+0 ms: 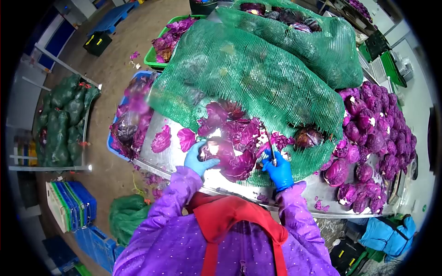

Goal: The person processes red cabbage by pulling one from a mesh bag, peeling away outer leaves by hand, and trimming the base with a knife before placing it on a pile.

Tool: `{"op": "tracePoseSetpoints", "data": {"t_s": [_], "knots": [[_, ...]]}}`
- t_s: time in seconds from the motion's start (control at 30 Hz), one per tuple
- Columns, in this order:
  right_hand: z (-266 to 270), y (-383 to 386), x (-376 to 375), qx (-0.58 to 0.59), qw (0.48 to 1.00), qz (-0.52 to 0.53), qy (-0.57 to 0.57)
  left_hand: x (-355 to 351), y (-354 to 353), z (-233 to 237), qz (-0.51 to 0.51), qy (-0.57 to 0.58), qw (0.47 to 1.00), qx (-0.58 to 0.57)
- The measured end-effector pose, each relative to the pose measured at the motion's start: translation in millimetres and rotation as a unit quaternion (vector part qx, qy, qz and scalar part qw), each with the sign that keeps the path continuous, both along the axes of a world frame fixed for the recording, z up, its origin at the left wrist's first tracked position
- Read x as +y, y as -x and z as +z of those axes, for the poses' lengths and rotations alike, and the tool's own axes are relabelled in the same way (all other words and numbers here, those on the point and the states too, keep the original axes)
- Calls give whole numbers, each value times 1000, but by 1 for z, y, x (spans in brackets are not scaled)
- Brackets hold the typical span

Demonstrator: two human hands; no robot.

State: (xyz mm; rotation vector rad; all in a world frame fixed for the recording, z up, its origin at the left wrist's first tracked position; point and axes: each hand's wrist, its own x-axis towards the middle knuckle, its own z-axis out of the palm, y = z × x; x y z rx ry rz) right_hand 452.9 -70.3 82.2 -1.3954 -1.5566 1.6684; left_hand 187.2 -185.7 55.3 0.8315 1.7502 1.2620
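In the head view, my left hand (199, 159), in a light blue glove, holds the left side of a red cabbage (220, 153) with a pale cut spot on it. My right hand (277, 171), in a darker blue glove, is closed around a knife (270, 145) whose blade points up and away, right of the cabbage. Loose purple leaves (241, 133) lie just beyond and between the hands. Behind them, a large green mesh bag (248, 73) spreads over the metal table (159, 158). One darker cabbage (308, 137) sits at the bag's mouth.
Many peeled red cabbages (368, 119) are piled at the right. At the left edge stand a blue crate (112, 142) and a green crate (149, 57) with leaves. Another mesh bag (322, 50) lies at the back. Filled green sacks (57, 131) rest on a cart further left.
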Motion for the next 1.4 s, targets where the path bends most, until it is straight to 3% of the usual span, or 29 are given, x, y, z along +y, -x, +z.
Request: {"op": "tracePoseSetpoints", "data": {"t_s": [0.07,0.13,0.2,0.23,0.27,0.33,0.37,0.4,0.47,0.57,0.63,0.8,1.03,1.13,1.27,1.3,1.33,1.4], "knots": [[42,24,11,14,999,33,-8,16,13,14,-142,-7,974,177],[28,47,17,72,992,102,4,38,18,29,-285,-20,928,238],[31,67,25,-37,981,166,89,50,13,39,-362,-1,876,318],[16,73,25,-30,984,154,88,49,9,44,-336,3,889,310],[16,73,27,-54,977,135,158,43,7,46,-272,-9,908,319],[-2,70,21,16,985,130,111,21,-2,45,-141,-27,933,330],[-6,67,18,11,982,120,146,9,-11,33,-98,-23,942,321],[1,65,14,3,977,111,181,-2,-23,15,-59,-4,971,231],[3,61,13,5,976,112,189,-6,-48,21,-17,-36,962,271],[-16,51,11,27,981,172,85,4,-59,16,-19,-11,966,259],[8,53,13,-4,974,226,-2,11,-60,11,-7,-11,962,274],[2,55,22,-56,923,340,-171,23,-57,6,-20,-28,962,272],[5,68,23,-102,920,321,-200,25,-51,5,-14,-2,977,215],[19,76,32,-129,927,334,-110,29,-47,0,-25,-7,971,237],[-8,79,47,-133,918,331,-176,39,-45,-2,-15,-38,967,251],[10,88,59,-180,947,265,31,35,-46,-1,-49,-46,960,271],[-49,78,67,-156,957,225,-101,30,-46,0,-82,-55,952,291],[-60,78,71,-161,956,232,-78,27,-44,-2,-91,-116,944,296]]}}
